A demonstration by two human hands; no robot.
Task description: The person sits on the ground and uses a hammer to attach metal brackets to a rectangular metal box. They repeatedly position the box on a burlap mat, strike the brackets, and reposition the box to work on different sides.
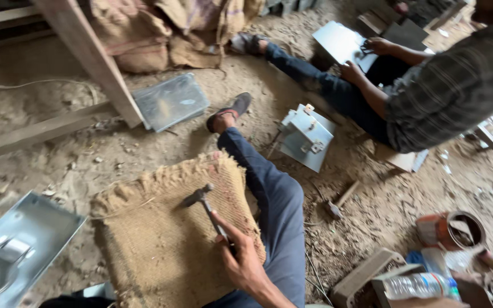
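We hold a small hammer [202, 201] in our right hand [241, 259]. The fingers are closed around the lower part of its thin handle, and the dark metal head points up and to the left, over a folded burlap sack [161, 239] that lies on the dirt floor [144, 151]. The head seems to be just above the sack or touching it; we cannot tell which. Our left hand is almost out of view (only a small tip shows at the bottom left corner), so we cannot tell if it is open or closed. Near that corner lies a shiny sheet-metal piece [21, 251] with a handle-like part on it.

We judge that the hammer is stiff and heavy at the head, light at the handle. The grip low on the handle gives a good swing but less control, and the thin handle can turn in the palm if the fingers loosen. The sack is soft and rough, so it will not slide much.

Our leg in blue jeans [272, 194] stretches beside the sack. Past the foot stands a small grey metal box [305, 137]. Another person in a checked shirt [457, 85] sits opposite and holds a flat metal sheet [340, 43] with both hands. A second hammer [340, 201] lies on the floor between us.
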